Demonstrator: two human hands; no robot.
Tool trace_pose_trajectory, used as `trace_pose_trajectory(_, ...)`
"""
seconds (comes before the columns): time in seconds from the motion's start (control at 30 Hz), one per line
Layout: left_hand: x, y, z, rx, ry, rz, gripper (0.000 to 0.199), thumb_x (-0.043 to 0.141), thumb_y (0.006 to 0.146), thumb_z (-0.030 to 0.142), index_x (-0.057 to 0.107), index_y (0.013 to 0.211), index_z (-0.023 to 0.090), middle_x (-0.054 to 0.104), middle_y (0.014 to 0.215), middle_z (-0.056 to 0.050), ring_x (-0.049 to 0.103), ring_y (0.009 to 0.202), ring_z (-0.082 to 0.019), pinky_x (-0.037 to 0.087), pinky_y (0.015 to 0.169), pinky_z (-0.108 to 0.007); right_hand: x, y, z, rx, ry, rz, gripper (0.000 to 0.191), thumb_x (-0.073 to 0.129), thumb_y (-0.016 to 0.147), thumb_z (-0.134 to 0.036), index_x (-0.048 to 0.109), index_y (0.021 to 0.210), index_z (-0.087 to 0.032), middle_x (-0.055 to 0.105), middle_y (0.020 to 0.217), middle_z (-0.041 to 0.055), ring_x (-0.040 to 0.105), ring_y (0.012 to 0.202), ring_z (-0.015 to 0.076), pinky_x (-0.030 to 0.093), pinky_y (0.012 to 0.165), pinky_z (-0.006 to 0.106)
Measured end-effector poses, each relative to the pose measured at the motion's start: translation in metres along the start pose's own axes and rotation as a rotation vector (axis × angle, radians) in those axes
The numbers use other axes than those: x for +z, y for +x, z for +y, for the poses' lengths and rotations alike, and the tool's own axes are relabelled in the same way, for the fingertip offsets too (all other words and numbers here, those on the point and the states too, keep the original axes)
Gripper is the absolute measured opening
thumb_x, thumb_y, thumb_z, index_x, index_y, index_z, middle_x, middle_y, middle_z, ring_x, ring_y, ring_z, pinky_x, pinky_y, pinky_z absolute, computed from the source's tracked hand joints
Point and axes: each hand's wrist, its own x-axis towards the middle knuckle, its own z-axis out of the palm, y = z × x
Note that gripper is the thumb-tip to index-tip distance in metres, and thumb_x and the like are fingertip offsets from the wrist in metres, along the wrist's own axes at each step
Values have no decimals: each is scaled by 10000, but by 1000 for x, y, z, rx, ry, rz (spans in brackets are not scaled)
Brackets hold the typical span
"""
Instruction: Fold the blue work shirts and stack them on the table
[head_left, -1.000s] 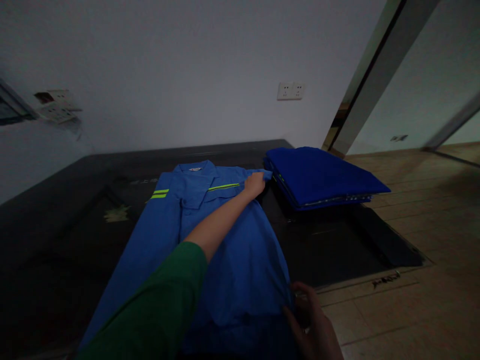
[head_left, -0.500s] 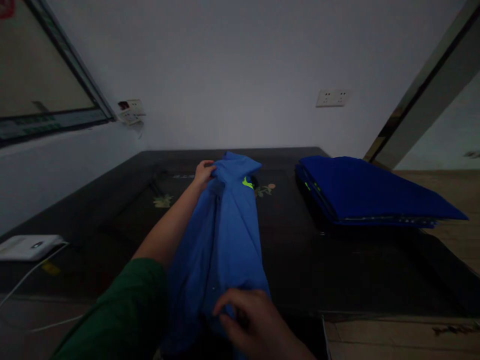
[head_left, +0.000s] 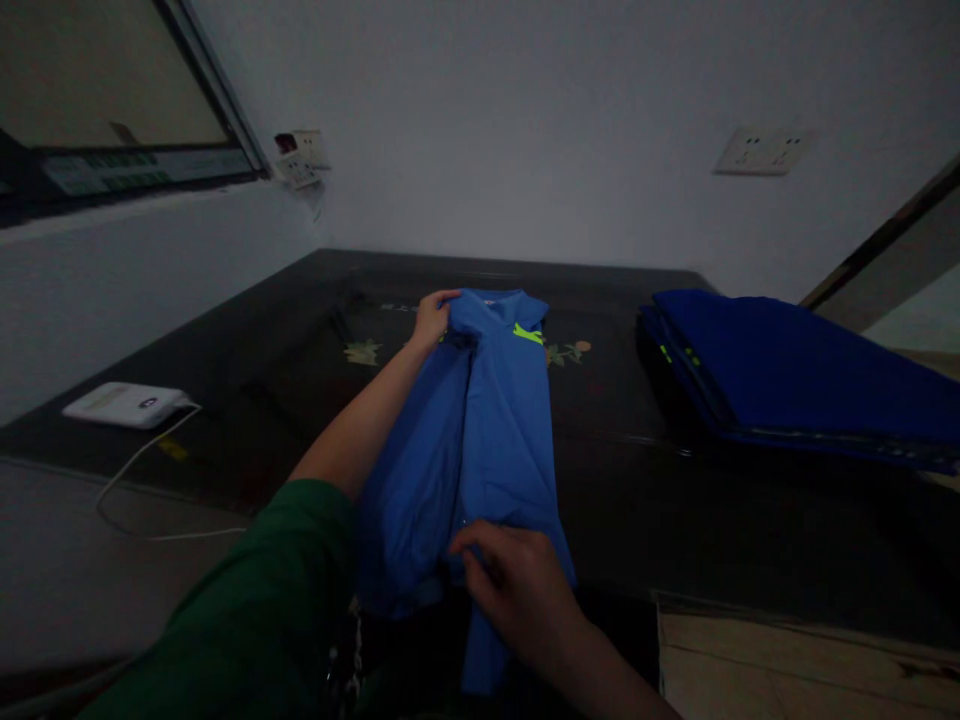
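Note:
A light blue jacket with a collar and a bright yellow-green patch lies lengthwise on the dark table, its collar end toward the wall. Its lower end reaches the near edge, and a strip of blue cloth hangs below. My left hand is closed on the fabric beside the collar, fingertips partly hidden by cloth. Lower down, the curled fingers of my right hand pinch the jacket near its bottom end. The exact bit of cloth in that pinch is hidden.
Folded dark blue garments form a stack on the table's right side. A white device with a white cable lies at the left. The dark glossy table meets a wall with a socket plate.
The view has tilted down and shifted left. The collar end now lies flatter and more spread, with the yellow-green patch showing more. Both hands stay at the jacket.

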Motion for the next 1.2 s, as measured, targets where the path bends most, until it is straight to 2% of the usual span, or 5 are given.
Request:
trace_pose_trajectory(0.23, -37, -50, -13, 41, 323, -69, 507, 511, 755, 69, 541, 1258, 123, 529, 1293, -120, 454, 1254, -232, 319, 1108, -387, 31, 2, 10, -15, -217, -180, 223, 518, 903, -220, 649, 1083, -208, 716, 955, 63, 672, 845, 190, 479, 750, 283)
trace_pose_trajectory(0.43, -91, -144, 42, 45, 349, -315, 285, 509, 852, 253, 620, 1102, 172, 664, 971, -53, 635, 886, -192, 481, 856, -329, -40, 7, 18, -84, 179, -140, 231, 497, 924, -324, 676, 1025, -218, 710, 935, 29, 652, 825, 140, 488, 722, 239)
trace_pose_trajectory(0.63, -115, -289, 99, -255, 354, -847, 326, 515, 861, 492, 666, 677, 268, 661, 614, -14, 620, 574, -164, 420, 580, -261, -111, 71, 66, 95, -68, 11, 206, 552, 839, -328, 682, 903, -181, 676, 760, 28, 607, 657, 146, 442, 599, 239)
trace_pose_trajectory(0.9, -75, -380, 58, -480, 270, -711, 304, 653, 726, 527, 693, 886, 272, 712, 798, -46, 643, 727, -224, 445, 634, -295, -81, 46, 88, 341, -616, -139, 388, 537, 874, -510, 626, 669, -192, 616, 638, 34, 530, 569, 137, 268, 519, 252)
trace_pose_trajectory(1.2, -91, -387, 87, -568, -302, -638, 512, 476, 834, 639, 653, 814, 159, 662, 711, -22, 606, 683, -175, 497, 675, -276, -77, 32, 110, 276, -354, 39, 350, 532, 874, -401, 457, 601, -194, 530, 589, -8, 472, 563, 121, 276, 550, 236)
